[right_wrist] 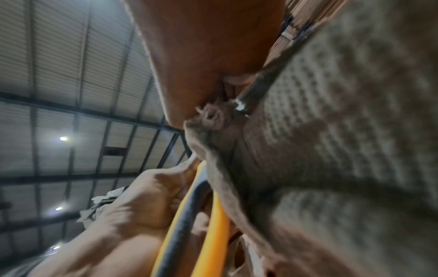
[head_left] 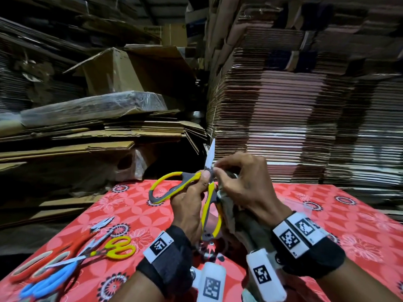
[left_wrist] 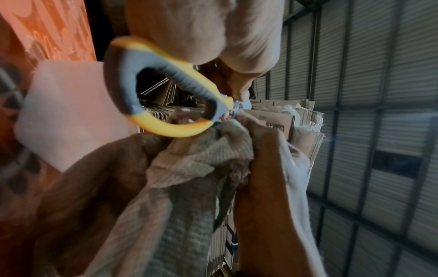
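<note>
As left hand (head_left: 188, 207) grips scissors (head_left: 189, 178), cloth (head_left: 229, 208) pinched

— What lies on the red flowered worktop (head_left: 359, 236)?
— At its left end, yellow scissors (head_left: 118, 249), blue scissors (head_left: 49, 279) and red scissors (head_left: 65, 249), probably overlapping; that corner is blurred.
</note>
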{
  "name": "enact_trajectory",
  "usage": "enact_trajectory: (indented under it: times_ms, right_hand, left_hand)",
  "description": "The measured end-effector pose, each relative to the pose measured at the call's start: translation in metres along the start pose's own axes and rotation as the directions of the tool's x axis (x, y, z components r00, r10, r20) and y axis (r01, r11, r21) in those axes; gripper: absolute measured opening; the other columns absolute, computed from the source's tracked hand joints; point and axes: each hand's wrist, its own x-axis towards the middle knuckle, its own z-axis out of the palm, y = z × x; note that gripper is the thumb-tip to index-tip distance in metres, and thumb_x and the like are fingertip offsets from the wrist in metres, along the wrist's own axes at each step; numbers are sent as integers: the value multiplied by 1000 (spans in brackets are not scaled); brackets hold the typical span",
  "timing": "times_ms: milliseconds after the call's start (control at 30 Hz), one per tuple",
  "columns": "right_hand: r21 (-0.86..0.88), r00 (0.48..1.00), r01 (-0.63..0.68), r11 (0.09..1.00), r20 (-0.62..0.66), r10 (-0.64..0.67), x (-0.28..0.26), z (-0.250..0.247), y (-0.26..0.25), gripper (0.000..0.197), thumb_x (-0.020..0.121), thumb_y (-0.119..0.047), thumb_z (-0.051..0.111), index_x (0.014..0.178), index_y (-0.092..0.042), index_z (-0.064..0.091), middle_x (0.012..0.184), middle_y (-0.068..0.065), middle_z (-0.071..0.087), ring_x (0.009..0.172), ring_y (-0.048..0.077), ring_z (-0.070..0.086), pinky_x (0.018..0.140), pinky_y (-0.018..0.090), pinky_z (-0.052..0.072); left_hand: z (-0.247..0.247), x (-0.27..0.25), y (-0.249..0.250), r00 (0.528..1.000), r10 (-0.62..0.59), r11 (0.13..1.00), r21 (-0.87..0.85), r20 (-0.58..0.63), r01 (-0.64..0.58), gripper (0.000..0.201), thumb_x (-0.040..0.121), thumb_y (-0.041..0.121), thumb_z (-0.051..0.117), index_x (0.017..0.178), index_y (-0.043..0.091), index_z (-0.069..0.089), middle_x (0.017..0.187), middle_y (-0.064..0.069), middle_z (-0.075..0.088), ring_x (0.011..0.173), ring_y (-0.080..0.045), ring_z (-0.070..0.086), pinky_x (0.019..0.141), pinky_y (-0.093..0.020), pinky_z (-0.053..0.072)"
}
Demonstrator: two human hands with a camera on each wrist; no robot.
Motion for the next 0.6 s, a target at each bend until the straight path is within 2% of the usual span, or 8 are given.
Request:
enact_trajectory:
  times_ms: [100, 233, 300, 367, 433, 500, 533, 600]
  right_hand:
    - [25, 998, -57, 998, -32, 58, 6, -6, 7, 7, 80, -14, 83, 84, -20, 84, 78, -10, 78, 72, 0, 72, 71, 28, 59]
    - [-21, 992, -73, 997, -100, 71, 4, -9, 13, 7, 80, -16, 82, 84, -20, 84, 79, -10, 78, 71, 1, 71, 70, 29, 59]
    - [16, 999, -37, 999, -36, 37, -1, -3, 3, 7, 79, -14, 83, 82, -20, 84, 77, -11, 77, 71, 0, 71, 68, 22, 58]
    - [46, 999, -51, 998, -13, 52, 2, -3, 3, 6, 79, -15, 84, 82, -20, 84, 75, -13, 77, 70, -4, 71, 66, 17, 56]
    - [18, 993, -100, 995, -63, 101, 8, -11, 12, 4, 80, -19, 83, 83, -22, 84, 75, -14, 76, 70, -5, 70, 67, 18, 57]
    - [-21, 986, -125, 992, -111, 122, 10, -17, 19, 3, 81, -21, 82, 84, -22, 84, 75, -15, 76, 70, -5, 70, 68, 21, 58]
    - [-23, 986, -126, 992, -113, 123, 8, -17, 18, 3, 82, -20, 82, 83, -22, 84, 75, -15, 76, 69, -5, 70, 68, 21, 58]
    - [7, 993, -98, 995, -69, 98, 4, -12, 9, 3, 81, -18, 83, 83, -21, 83, 75, -14, 76, 70, -6, 70, 67, 17, 56]
  left_hand:
    - [-2, 0, 3, 1000, 8, 1000, 18, 5, -8, 16, 87, 17, 81, 95, 3, 80, 94, -13, 80, 79, -22, 76, 68, -30, 58]
    - [-3, 3, 1, 1000, -4, 1000, 18, 25, 4, 30, 82, 21, 86, 101, 0, 79, 103, -17, 78, 89, -29, 75, 78, -38, 62]
    - [-5, 6, -2, 999, -30, 999, 19, 30, 30, 55, 64, 40, 98, 102, 4, 81, 110, -19, 77, 106, -39, 73, 92, -50, 61]
    - [-6, 7, -3, 998, -48, 999, 18, 44, 47, 82, 42, 55, 102, 105, 7, 81, 116, -23, 75, 118, -46, 67, 102, -62, 54]
    - [-7, 10, -4, 998, -36, 999, 42, 45, 34, 75, 44, 54, 102, 100, 9, 82, 114, -21, 76, 117, -45, 68, 103, -61, 54]
    - [-7, 7, -2, 998, -13, 997, 81, 65, 8, 47, 64, 38, 98, 97, 8, 82, 107, -16, 79, 111, -38, 72, 102, -54, 56]
    - [-7, 5, -1, 997, -10, 997, 79, 70, 4, 35, 72, 29, 94, 97, 7, 82, 105, -15, 79, 107, -36, 74, 99, -50, 58]
    - [-5, 2, -1, 997, -17, 998, 55, 73, 13, 31, 76, 23, 91, 99, 5, 81, 107, -17, 79, 105, -35, 74, 97, -48, 59]
